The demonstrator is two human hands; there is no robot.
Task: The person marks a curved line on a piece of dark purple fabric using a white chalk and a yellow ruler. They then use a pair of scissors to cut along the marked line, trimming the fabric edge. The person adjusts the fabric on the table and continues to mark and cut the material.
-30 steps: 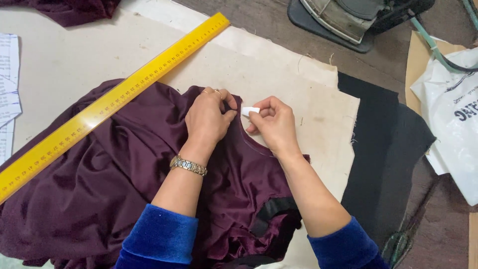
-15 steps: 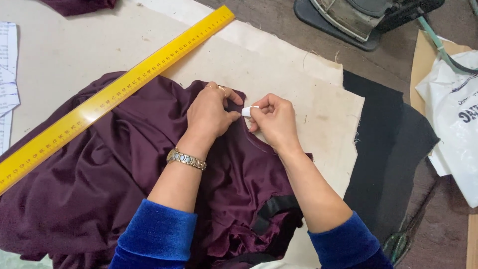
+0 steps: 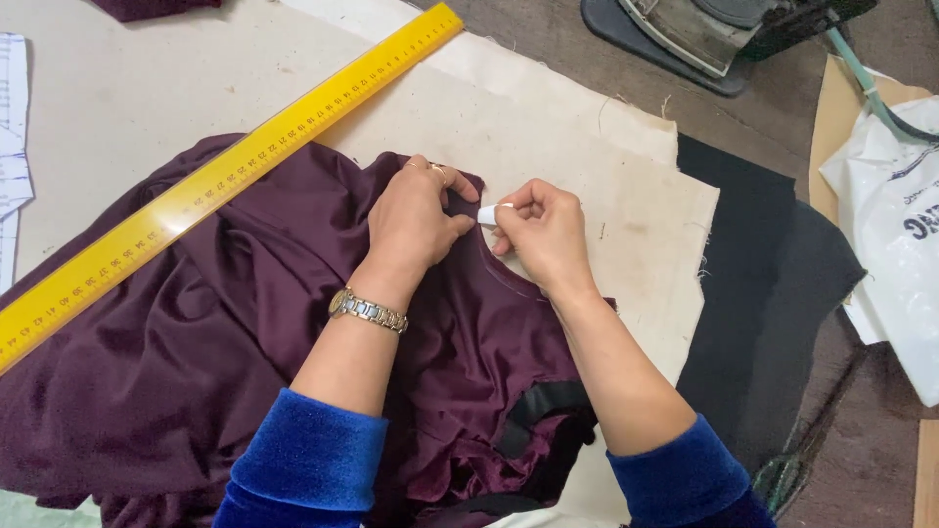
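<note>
The left hand (image 3: 416,223) lies flat on a dark purple fabric (image 3: 196,352), its fingers (image 3: 442,178) curled down and pressing the cloth's upper edge; whether they pinch a fold beneath cannot be made out, since the fingertips are tucked under. Just beside them, the right hand (image 3: 546,235) has its thumb and forefinger closed on a small white piece of chalk (image 3: 487,213), only the tip of which shows; the rest is hidden inside the grip. The chalk tip sits at the cloth's edge, between the two hands. A faint curved pale line runs down the fabric below the right fingers.

The fabric spreads left of and below the fingers and is cut off at the bottom of the view, partly covered by both forearms in blue velvet sleeves (image 3: 308,460). A black strip (image 3: 543,406) shows among the folds near the right sleeve. A yellow ruler (image 3: 225,176) lies slantwise over the cloth, up and left of the left fingers. Under everything is a cream sheet (image 3: 606,166) on the desk (image 3: 782,117). Right of the fingers lies a black cloth (image 3: 773,264); farther right a white plastic bag (image 3: 895,225), cropped. An iron (image 3: 699,29) is cut off at the top.
</note>
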